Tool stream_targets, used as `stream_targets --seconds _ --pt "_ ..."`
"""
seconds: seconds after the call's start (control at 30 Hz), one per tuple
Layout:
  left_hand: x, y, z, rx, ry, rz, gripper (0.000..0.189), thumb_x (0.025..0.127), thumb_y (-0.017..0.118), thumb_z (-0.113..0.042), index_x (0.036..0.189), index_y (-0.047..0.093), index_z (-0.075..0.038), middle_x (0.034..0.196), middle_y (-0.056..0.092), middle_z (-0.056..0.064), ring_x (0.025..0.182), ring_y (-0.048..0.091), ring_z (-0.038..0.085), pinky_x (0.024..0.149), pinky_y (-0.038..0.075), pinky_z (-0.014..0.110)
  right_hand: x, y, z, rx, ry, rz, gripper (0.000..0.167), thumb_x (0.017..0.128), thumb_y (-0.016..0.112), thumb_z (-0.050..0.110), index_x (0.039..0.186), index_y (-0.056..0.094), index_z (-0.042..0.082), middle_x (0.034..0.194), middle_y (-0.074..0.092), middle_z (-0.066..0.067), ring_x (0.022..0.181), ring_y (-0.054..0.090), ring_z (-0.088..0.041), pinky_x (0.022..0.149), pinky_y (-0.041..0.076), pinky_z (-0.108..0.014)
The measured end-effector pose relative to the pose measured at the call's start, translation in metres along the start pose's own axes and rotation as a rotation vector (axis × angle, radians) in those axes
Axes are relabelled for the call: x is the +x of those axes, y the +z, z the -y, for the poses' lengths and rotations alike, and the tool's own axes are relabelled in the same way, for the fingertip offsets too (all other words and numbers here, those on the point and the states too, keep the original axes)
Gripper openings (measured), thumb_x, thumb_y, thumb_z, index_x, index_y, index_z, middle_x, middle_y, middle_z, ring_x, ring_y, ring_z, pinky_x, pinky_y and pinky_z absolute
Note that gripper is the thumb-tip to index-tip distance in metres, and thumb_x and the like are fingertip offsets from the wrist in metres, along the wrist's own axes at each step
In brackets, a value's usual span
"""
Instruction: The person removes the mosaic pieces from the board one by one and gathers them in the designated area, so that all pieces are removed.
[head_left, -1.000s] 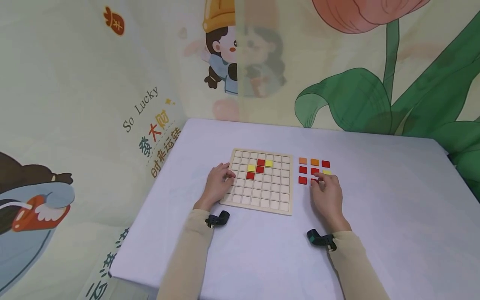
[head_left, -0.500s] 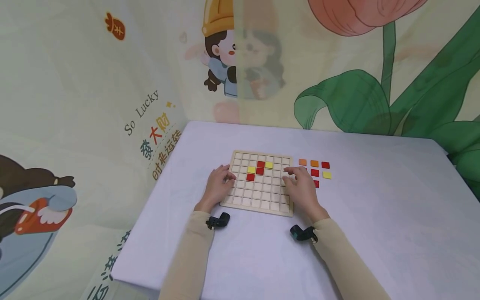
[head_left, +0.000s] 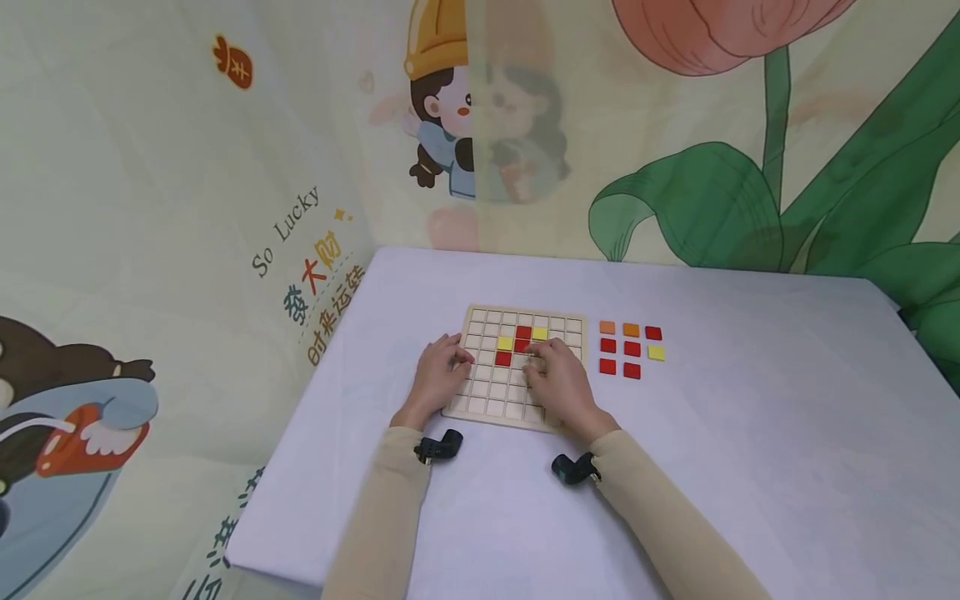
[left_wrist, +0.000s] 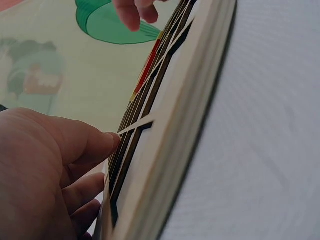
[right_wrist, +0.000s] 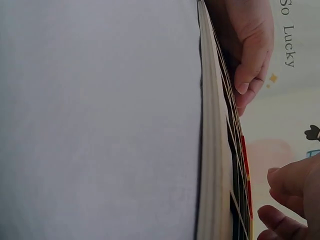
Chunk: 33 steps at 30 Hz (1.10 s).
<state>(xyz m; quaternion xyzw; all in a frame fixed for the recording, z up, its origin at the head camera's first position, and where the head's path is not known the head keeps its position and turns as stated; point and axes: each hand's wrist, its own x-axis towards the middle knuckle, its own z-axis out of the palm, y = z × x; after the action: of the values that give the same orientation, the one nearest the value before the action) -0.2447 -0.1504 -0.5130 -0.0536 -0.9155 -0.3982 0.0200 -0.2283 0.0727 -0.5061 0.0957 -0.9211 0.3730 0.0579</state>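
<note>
A square wooden grid board (head_left: 497, 390) lies on the table, with a few red and yellow tiles in its upper middle cells. My left hand (head_left: 437, 372) rests at the board's left edge, fingers bent, its thumb tip (left_wrist: 114, 142) touching the grid in the left wrist view. My right hand (head_left: 561, 385) is over the board's middle, fingertips close below a red tile (head_left: 522, 346) and a yellow tile (head_left: 540, 333). In the right wrist view, its thumb and fingers (right_wrist: 287, 182) are bent with a gap showing; I cannot tell whether they hold a tile.
Right of the board, loose tiles lie in rows: orange tiles (head_left: 631, 330), several red tiles (head_left: 632, 371) and one yellow tile (head_left: 656, 353). A white cloth (head_left: 757, 433) covers the table. Printed curtains (head_left: 300, 125) hang behind and at the left.
My right hand has moved left from the loose tiles to over the middle of the board, uncovering those tiles. My left hand has stayed at the board's left edge.
</note>
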Motion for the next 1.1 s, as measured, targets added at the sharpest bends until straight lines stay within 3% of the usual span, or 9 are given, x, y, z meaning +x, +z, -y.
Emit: stream_targets --seconds 0.23,0.47,0.8,1.1 --pt "-0.001 -0.001 0.0 -0.005 0.003 0.004 0.01 0.093 0.06 -0.012 0.094 0.069 -0.01 0.15 0.044 0.009 0.147 0.025 0.027 0.124 0.009 0.037 0.005 0.01 0.008 0.008 -0.001 0.026 0.03 0.093 0.063 0.017 0.121 0.067 0.008 0.11 0.068 -0.004 0.09 0.058 -0.019 0.081 0.055 -0.034" --pt "-0.002 -0.002 0.0 0.002 0.013 -0.004 0.009 0.093 0.06 -0.012 0.094 0.069 -0.01 0.149 0.045 0.011 0.146 0.026 0.029 0.124 0.01 0.04 0.013 0.018 0.014 -0.041 -0.015 0.045 0.032 0.092 0.063 0.018 0.122 0.067 0.008 0.117 0.065 -0.006 0.104 0.06 -0.021 0.092 0.053 -0.037" --pt "-0.004 -0.003 0.001 -0.01 0.025 -0.003 0.009 0.093 0.06 -0.012 0.093 0.069 -0.01 0.149 0.046 0.011 0.146 0.026 0.03 0.123 0.011 0.042 0.02 0.027 0.019 -0.114 0.01 0.05 0.028 0.089 0.069 0.023 0.116 0.069 0.012 0.102 0.06 -0.004 0.087 0.054 -0.022 0.082 0.047 -0.036" --pt "-0.003 -0.002 0.001 -0.005 0.038 -0.009 0.009 0.092 0.06 -0.012 0.093 0.069 -0.01 0.148 0.046 0.012 0.145 0.027 0.03 0.123 0.012 0.042 0.022 0.029 0.02 -0.137 0.035 0.048 0.028 0.088 0.072 0.026 0.112 0.069 0.012 0.099 0.058 -0.002 0.087 0.053 -0.021 0.082 0.047 -0.035"
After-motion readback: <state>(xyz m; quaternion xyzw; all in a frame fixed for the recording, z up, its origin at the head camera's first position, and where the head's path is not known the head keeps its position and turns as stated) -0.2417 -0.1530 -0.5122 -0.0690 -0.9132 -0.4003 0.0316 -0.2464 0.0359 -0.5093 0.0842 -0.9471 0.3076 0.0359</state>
